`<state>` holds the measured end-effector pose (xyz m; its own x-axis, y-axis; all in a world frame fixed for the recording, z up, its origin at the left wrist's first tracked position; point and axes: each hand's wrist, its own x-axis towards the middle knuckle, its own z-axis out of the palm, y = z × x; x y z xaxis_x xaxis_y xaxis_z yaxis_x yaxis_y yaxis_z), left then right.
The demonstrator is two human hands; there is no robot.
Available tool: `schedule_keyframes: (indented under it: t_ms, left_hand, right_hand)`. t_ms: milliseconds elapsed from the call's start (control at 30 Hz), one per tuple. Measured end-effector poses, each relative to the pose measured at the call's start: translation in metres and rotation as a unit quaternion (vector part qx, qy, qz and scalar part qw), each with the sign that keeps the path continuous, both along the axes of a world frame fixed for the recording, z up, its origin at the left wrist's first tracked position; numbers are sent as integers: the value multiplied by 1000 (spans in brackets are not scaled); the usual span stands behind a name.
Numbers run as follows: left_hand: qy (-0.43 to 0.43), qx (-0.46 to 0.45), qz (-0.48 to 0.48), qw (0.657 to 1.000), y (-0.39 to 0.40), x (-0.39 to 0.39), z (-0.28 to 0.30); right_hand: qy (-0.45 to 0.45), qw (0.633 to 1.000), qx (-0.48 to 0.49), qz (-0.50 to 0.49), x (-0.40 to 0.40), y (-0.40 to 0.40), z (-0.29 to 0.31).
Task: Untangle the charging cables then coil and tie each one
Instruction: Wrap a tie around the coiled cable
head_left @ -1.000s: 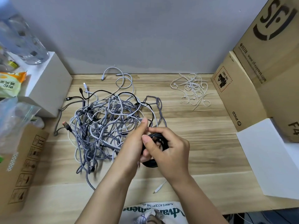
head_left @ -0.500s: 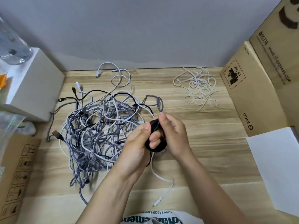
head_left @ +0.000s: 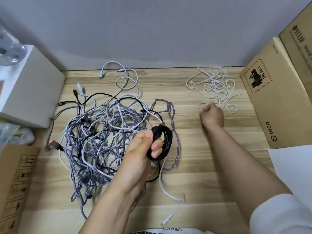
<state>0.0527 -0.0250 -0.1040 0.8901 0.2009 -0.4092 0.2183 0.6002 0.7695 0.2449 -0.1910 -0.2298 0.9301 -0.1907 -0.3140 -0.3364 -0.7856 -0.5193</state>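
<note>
Black coiled cable [head_left: 161,142] at centre frame; grey-and-white braided tangle [head_left: 101,135] with black strands at left. White ties [head_left: 216,86] at upper right. Pale wood-grain surface [head_left: 194,166], brown cardboard boxes [head_left: 273,98] with black print, grey wall [head_left: 152,27] behind.

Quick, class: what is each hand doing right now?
Left hand: grips the coiled black cable.
Right hand: fingers curled at the pile of white ties; whether it pinches one cannot be told.

Soft even light, faint shadows, wide-angle bending at edges, slight blur.
</note>
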Motion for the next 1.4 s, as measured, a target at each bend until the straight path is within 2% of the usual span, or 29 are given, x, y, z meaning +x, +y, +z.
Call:
schedule_keyframes:
  t_ms: [100, 200, 300, 400, 500, 600, 667, 733, 967, 1067, 1167, 1233, 1300, 1400]
  left_hand:
    - [-17, 1, 3, 1000, -1, -3, 6]
    - [-28, -5, 10, 1000, 0, -9, 6]
    - [-35, 14, -10, 999, 2, -22, 7]
    - [-67, 93, -18, 993, 0, -40, 12]
    - [-99, 192, -20, 976, -4, -55, 18]
    - [-121, 272, -12, 955, -9, -67, 26]
    - [-139, 318, -11, 938, -13, -76, 33]
    - [-159, 362, -4, 918, -18, -82, 40]
    - [-177, 431, 19, 885, -29, -96, 51]
    - [-170, 425, 24, 889, -28, -96, 48]
    - [-181, 476, 22, 861, -30, -96, 52]
    - [-186, 476, 13, 860, -32, -98, 54]
    - [-186, 463, 12, 867, -31, -100, 53]
    - [-189, 467, 31, 864, -30, -102, 55]
  right_hand:
    - [-21, 1000, -6, 15, -11, 2, -2]
    - [-145, 985, 69, 56, -29, 9, 13]
    - [-270, 939, 192, 94, -64, 21, 67]
    - [-322, 882, 339, 58, -118, 30, 134]
    - [-267, 796, 542, 5, -164, 36, 175]
    - [-90, 752, 653, -35, -200, 43, 184]
    - [-8, 748, 663, -26, -219, 48, 182]
    - [24, 757, 652, -29, -232, 51, 178]
    - [14, 768, 636, -77, -250, 54, 179]
    - [-31, 754, 651, -77, -257, 54, 186]
    - [-82, 731, 674, -73, -259, 53, 194]
    - [-93, 712, 690, -93, -257, 52, 196]
    - [-78, 700, 699, -123, -256, 51, 195]
    - [-3, 711, 688, -145, -258, 54, 187]
